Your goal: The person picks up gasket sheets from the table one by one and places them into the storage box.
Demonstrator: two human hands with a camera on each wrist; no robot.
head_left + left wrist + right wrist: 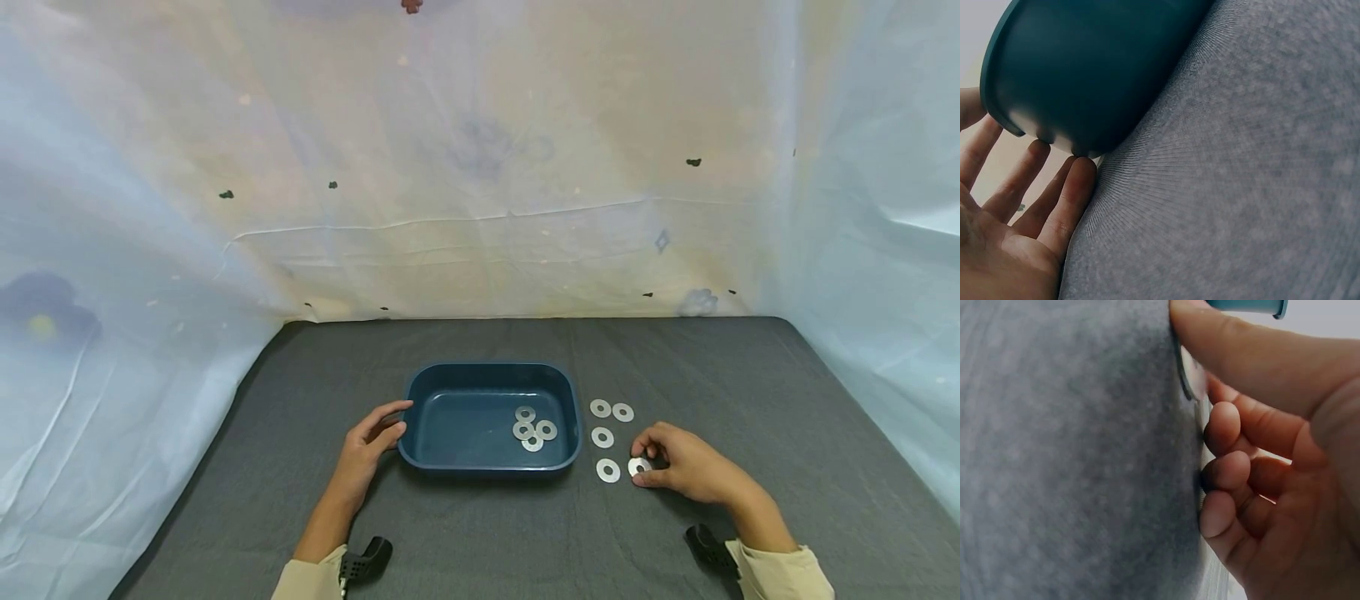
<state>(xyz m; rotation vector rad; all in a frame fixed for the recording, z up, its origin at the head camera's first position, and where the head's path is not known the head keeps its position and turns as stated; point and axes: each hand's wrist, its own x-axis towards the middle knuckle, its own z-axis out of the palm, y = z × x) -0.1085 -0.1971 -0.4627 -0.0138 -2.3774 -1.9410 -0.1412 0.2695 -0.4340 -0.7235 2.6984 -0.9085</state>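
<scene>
The right hand (686,471) curls its fingers over a washer (638,466) lying on the grey cloth (750,392) toward the near edge, right of the tray (570,400). In the right wrist view the thumb (1254,356) and bent fingertips press at the washer's rim (1186,375), so it is pinching the piece while it lies on the cloth. Four more washers lie just beside it: one (608,470) to its left, one (602,437) above that, and a pair (611,409) nearer the far edge. Four others (532,428) sit clustered in the tray's right half.

The left hand (372,442) rests with straight, relaxed fingers (1060,200) against the tray's left wall, steadying it and gripping nothing.

The step in hand looks like picking a washer off the cloth. The next move would call for tipping its thin edge up for a firm pinch, since it lies flat, then lifting it clear of the tray's rim.

No brand, label or writing can be read anywhere.
</scene>
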